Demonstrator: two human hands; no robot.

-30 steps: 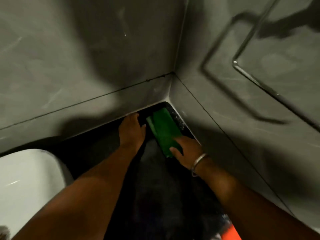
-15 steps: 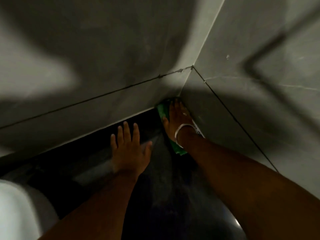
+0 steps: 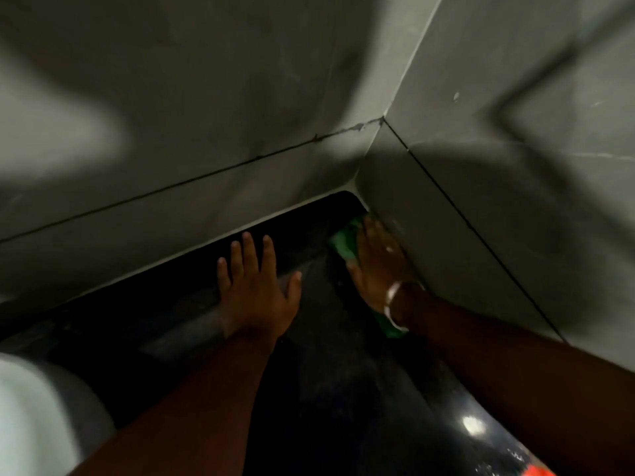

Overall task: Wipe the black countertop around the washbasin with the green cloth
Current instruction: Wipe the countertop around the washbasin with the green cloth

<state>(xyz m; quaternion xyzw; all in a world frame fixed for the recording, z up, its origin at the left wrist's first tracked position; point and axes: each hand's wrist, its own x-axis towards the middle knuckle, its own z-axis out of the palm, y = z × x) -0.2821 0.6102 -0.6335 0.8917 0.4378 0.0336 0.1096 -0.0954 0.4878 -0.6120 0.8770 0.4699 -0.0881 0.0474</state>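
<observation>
Cloth under right hand at far right corner of worktop

Washbasin (image 3: pixel 37 407), white, occupies the near left of the view, blurred. Black worktop (image 3: pixel 336 389) runs from it toward the far right corner, where two grey tiled walls (image 3: pixel 206 132) meet. An orange object (image 3: pixel 536 470) shows at the near right edge; its nature cannot be told.

Left hand (image 3: pixel 256 297) lies flat on the worktop near the back edge, palm down, fingers (image 3: pixel 249 250) spread and extended toward the back wall. It holds nothing and appears to serve as a brace.

Right hand (image 3: pixel 378 269) lies further out, along the right edge of the worktop just short of the corner. It carries a bangle (image 3: pixel 391 304) at the wrist. Its fingers are extended and laid flat, pressing down on the green cloth (image 3: pixel 345 243); motion blur prevents any finer reading of them.

The cloth is directly beneath the right palm, with green showing beyond the fingers on the corner side and again behind the wrist on the near side. Its long axis therefore runs along the right wall, parallel to the right edge, in line with the forearm. The right hand is on it; the left is well to the side.

Judgement: wiping of the right-hand strip is in hand. The next stroke turns on sliding the cloth along that axis, either into the corner or back toward the near edge. The bare corner beyond the fingers looks unreached as yet.
</observation>
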